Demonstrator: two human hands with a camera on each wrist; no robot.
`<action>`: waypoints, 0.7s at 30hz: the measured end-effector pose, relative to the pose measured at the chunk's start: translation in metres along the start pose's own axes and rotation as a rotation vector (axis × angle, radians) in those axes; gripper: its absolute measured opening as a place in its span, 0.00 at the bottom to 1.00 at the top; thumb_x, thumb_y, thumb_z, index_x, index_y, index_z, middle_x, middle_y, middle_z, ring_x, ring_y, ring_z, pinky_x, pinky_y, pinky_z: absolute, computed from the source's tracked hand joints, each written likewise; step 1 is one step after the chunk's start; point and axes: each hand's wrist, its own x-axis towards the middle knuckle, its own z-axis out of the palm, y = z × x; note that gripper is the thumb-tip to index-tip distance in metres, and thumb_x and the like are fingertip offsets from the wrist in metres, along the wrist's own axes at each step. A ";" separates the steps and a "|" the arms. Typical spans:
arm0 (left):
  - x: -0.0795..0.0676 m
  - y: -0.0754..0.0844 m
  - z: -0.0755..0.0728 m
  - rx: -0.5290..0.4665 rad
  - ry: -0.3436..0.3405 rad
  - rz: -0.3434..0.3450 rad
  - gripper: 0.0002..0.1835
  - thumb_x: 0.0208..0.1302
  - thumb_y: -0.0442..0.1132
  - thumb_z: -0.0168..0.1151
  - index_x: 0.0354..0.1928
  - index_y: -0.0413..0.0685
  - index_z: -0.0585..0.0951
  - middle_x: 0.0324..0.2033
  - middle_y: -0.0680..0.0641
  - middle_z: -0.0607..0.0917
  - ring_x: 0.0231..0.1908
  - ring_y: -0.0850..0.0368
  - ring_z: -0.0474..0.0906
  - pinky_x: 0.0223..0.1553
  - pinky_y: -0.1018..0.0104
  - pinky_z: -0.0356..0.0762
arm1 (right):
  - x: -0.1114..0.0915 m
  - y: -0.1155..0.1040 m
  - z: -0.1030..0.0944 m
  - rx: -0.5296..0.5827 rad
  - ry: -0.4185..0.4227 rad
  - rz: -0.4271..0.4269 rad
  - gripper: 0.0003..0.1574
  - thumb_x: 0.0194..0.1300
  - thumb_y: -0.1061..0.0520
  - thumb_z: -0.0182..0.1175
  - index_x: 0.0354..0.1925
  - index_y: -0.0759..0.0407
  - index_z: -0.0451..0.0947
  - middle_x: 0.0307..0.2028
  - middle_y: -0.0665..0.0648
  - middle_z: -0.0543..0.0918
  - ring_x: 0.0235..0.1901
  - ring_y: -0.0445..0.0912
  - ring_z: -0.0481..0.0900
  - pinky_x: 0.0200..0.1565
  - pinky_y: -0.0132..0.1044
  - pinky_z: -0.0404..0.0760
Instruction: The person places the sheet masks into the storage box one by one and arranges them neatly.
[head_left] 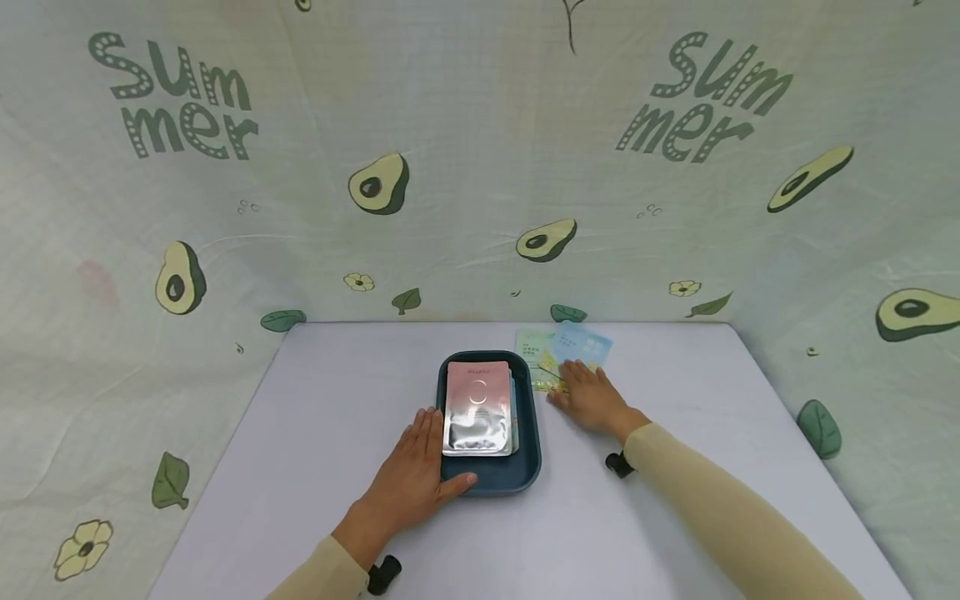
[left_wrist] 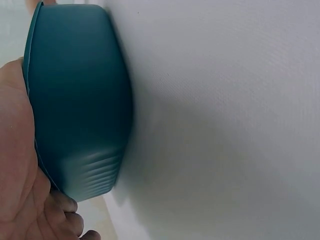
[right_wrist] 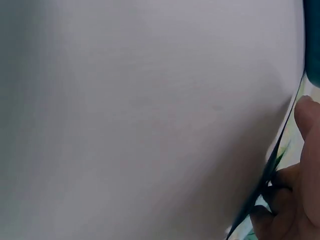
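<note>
A dark blue-green tray [head_left: 491, 479] stands on the table, and in it lies a stack of flat pouches with a pink-and-silver sachet [head_left: 477, 408] on top. My left hand [head_left: 420, 471] rests along the tray's left rim, fingers straight and thumb spread over the near left corner. In the left wrist view, the palm lies against the rim of the tray [left_wrist: 80, 90]. To the right of the tray, a pale green sachet [head_left: 531, 346] lies partly under a light blue sachet [head_left: 579, 340]. My right hand [head_left: 592, 404] touches the near part of these sachets with extended fingers.
The white table [head_left: 337, 400] carries the tray and the loose sachets. Behind it and along both sides hangs a cloth [head_left: 450, 100] printed with avocados, leaves and lettering. Each wrist wears a small black camera [head_left: 384, 575].
</note>
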 end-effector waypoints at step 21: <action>0.000 -0.001 0.000 0.021 -0.011 0.004 0.61 0.71 0.79 0.47 0.83 0.33 0.49 0.83 0.33 0.49 0.84 0.37 0.43 0.81 0.42 0.54 | -0.068 0.011 -0.011 -0.018 0.091 -0.137 0.39 0.79 0.40 0.59 0.72 0.67 0.72 0.69 0.68 0.77 0.71 0.66 0.73 0.71 0.67 0.68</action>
